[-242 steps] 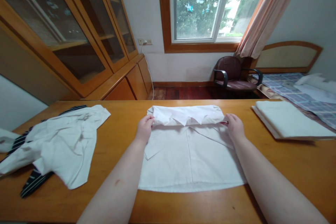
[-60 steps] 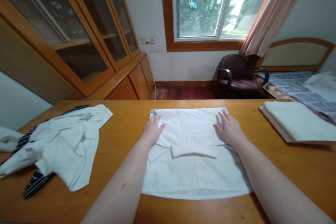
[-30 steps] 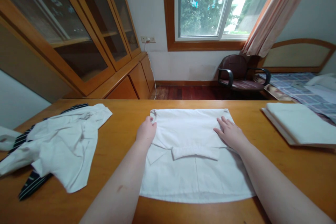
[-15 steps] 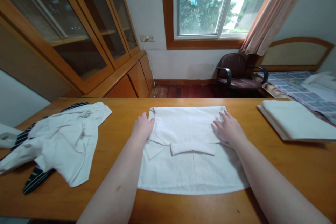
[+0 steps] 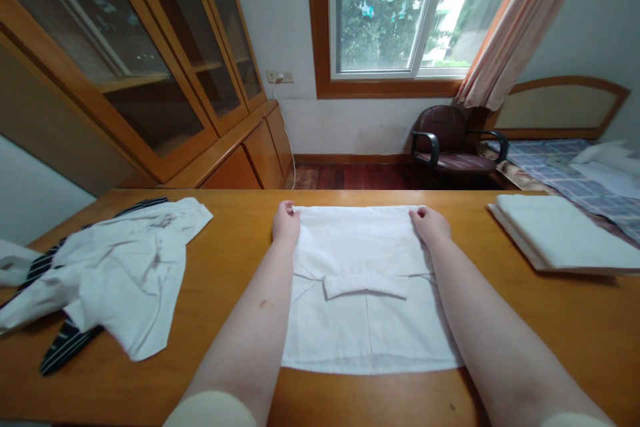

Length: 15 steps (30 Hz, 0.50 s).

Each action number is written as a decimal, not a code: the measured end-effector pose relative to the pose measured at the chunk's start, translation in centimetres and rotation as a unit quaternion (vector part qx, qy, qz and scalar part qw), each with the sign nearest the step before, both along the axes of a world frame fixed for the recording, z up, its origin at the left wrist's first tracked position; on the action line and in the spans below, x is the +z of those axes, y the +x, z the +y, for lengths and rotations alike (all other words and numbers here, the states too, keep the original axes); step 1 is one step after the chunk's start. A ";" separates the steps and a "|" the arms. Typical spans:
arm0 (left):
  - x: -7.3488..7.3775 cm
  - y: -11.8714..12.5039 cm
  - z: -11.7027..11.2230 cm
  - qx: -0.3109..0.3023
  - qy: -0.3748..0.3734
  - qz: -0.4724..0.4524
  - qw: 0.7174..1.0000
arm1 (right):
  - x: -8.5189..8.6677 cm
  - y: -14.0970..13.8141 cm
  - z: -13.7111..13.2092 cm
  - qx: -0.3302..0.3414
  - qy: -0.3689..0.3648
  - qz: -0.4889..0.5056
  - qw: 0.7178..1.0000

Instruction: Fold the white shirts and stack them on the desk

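In front of me a white garment (image 5: 367, 240) lies folded flat on the wooden table (image 5: 240, 253). Its far edge is a straight fold, and a short white band (image 5: 366, 285) lies across its middle. My left hand (image 5: 287, 221) pinches the garment's far left corner. At the far right corner my right hand (image 5: 431, 223) is closed on the cloth, thumb against curled fingers. Both forearms run along the garment's sides and cover parts of its edges.
To the left lies a crumpled white garment (image 5: 125, 260) with black striped cloth (image 5: 70, 343) under it. A folded white stack (image 5: 570, 230) sits at the right. Beyond the table are a glass-door cabinet (image 5: 215, 33), an armchair (image 5: 450, 140) and a bed (image 5: 550, 157).
Both hands have moved to the far corners and closed on the fabric; before, they lay on its sides with fingers looser. The forearms have come forward, and the garment's sides look straighter.
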<state>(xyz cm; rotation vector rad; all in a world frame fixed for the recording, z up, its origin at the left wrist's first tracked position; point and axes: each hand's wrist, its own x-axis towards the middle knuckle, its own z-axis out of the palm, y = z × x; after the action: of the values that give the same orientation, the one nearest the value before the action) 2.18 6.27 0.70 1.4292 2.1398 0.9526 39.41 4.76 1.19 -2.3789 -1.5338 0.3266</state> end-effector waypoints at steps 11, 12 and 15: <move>0.5 -0.3 -0.5 -0.043 -0.005 0.091 0.995 | 0.3 0.1 -0.2 -0.005 0.015 -0.003 1.000; 1.2 0.0 -0.8 -0.035 -0.002 0.128 0.991 | 0.8 -0.1 -0.3 -0.013 0.031 -0.019 0.999; 3.3 2.4 -1.8 -0.057 0.030 0.229 0.971 | 2.6 -1.7 -0.9 0.025 0.121 -0.091 0.988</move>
<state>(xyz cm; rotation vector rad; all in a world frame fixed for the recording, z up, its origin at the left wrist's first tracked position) 4.56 4.42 3.99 1.9329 2.3196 0.7003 37.74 3.86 3.76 -2.2339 -1.6100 -0.0671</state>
